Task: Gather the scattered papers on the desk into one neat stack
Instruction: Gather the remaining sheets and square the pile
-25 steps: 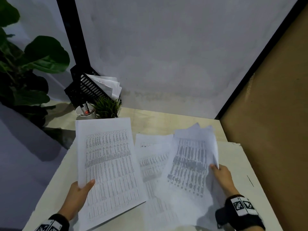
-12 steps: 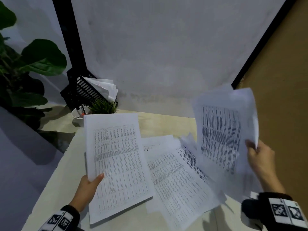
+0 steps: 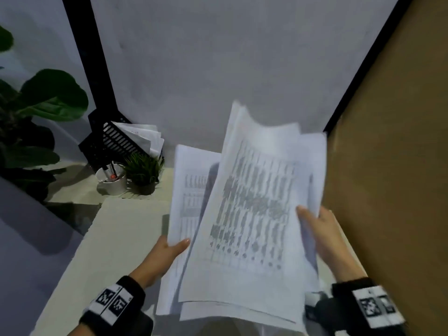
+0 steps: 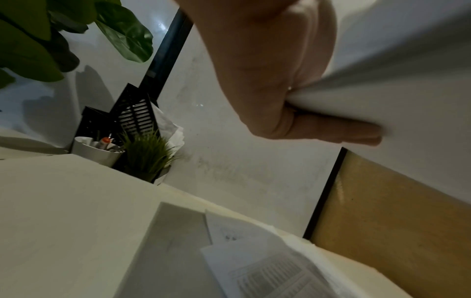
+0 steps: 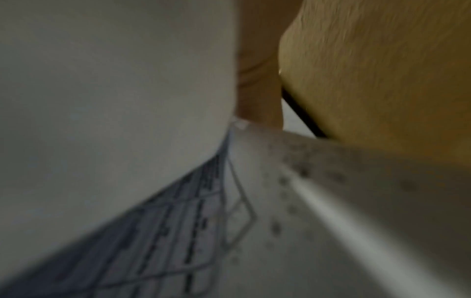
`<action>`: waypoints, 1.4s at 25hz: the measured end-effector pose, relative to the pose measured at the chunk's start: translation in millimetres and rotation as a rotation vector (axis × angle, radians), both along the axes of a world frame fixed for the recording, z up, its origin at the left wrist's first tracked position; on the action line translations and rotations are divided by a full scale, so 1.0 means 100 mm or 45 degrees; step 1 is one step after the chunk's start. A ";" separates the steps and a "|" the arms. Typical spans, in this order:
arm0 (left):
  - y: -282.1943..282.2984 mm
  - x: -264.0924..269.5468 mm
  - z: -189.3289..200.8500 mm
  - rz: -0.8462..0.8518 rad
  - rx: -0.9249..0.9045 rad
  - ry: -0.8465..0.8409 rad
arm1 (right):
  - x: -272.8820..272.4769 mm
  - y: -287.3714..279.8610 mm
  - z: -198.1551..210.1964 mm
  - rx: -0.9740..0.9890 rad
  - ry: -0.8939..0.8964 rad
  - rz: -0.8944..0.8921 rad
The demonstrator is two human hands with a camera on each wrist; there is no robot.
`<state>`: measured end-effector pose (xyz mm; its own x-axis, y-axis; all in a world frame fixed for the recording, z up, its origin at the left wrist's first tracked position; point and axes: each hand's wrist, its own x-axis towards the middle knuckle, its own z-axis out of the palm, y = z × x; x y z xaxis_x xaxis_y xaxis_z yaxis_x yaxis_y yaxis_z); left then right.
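At lower centre of the head view, both hands hold printed sheets above the white desk (image 3: 116, 241). The left hand (image 3: 161, 254) pinches the lower left edge of its sheaf of printed sheets (image 3: 191, 190), thumb on top; the left wrist view shows fingers flat beneath the paper. The right hand (image 3: 322, 229) grips the right edge of the upper sheets (image 3: 252, 214), thumb on the printed face, fingers behind. The upper sheets overlap the left sheaf at an angle and are motion-blurred. In the left wrist view, at lower right of that frame, loose sheets (image 4: 267, 268) lie on the desk.

Procedure, as a judgement:
1. Lay the right-hand sheets flat onto the left sheaf.
2. Keep both grips light at the side edges so that the pages can slide.
3. Turn the upper sheets until the long edges run parallel.
4. Tap the lower edge on the desk to square the bundle.
5. Collect the loose sheets from the desk last.

Compared with half a second ago, the right-hand sheets are no longer raised at far right of the frame; they now cover the left sheaf. The left sheaf is lifted off the desk and shifted toward centre.

Beyond, at left of the frame, stand a white pen cup (image 3: 112, 181), a small potted grass plant (image 3: 144, 172) and a black slotted file rack (image 3: 116, 144).
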<state>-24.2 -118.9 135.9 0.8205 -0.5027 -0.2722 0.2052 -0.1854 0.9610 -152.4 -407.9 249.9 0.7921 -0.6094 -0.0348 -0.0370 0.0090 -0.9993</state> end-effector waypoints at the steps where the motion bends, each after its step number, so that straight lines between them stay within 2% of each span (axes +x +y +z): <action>1: -0.03 -0.02 0.06 -0.043 -0.017 -0.007 | 0.04 0.14 -0.11 0.089 0.071 0.028; 3: -0.06 -0.05 0.20 -0.140 -0.052 -0.052 | 0.11 0.26 -0.31 0.238 0.189 0.105; 8: 0.01 -0.01 0.30 -0.048 -0.110 -0.069 | 0.27 0.26 -0.54 0.449 0.367 0.336; 9: 0.01 0.00 0.33 -0.014 -0.127 -0.073 | 0.29 0.28 -0.54 0.424 0.353 0.354; 12: 0.01 0.02 0.40 0.111 -0.355 0.167 | 0.35 0.33 -0.50 0.265 0.248 0.307; 13: 0.00 0.03 0.44 0.085 -0.409 0.187 | 0.37 0.36 -0.49 0.241 0.218 0.278; 16: -0.02 0.09 0.46 0.070 -0.326 -0.083 | 0.42 0.37 -0.49 0.017 0.165 0.208; 19: -0.06 0.12 0.45 0.146 -0.243 -0.274 | 0.47 0.37 -0.48 -0.103 0.069 0.262; 22: -0.08 0.12 0.46 0.211 -0.293 -0.237 | 0.50 0.35 -0.42 -0.103 0.022 0.366; 26: -0.02 0.20 0.40 0.309 -0.343 -0.088 | 0.54 0.06 -0.44 0.265 -0.090 0.366; 27: 0.01 0.22 0.36 0.318 -0.357 -0.063 | 0.54 0.05 -0.45 0.281 -0.075 0.387; 29: 0.04 0.24 0.28 0.316 -0.402 0.000 | 0.54 0.15 -0.49 0.132 -0.004 0.446; 31: 0.01 0.23 0.25 0.278 -0.432 -0.002 | 0.58 0.27 -0.55 0.013 0.012 0.374; 35: -0.08 0.23 0.34 0.228 -0.376 -0.169 | 0.68 0.49 -0.62 -0.160 -0.033 0.246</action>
<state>-1.6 -126.6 169.5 0.9211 -0.3886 -0.0222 0.0793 0.1317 0.9881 -84.2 -359.2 187.6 0.8940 -0.4448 0.0536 -0.0003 -0.1202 -0.9928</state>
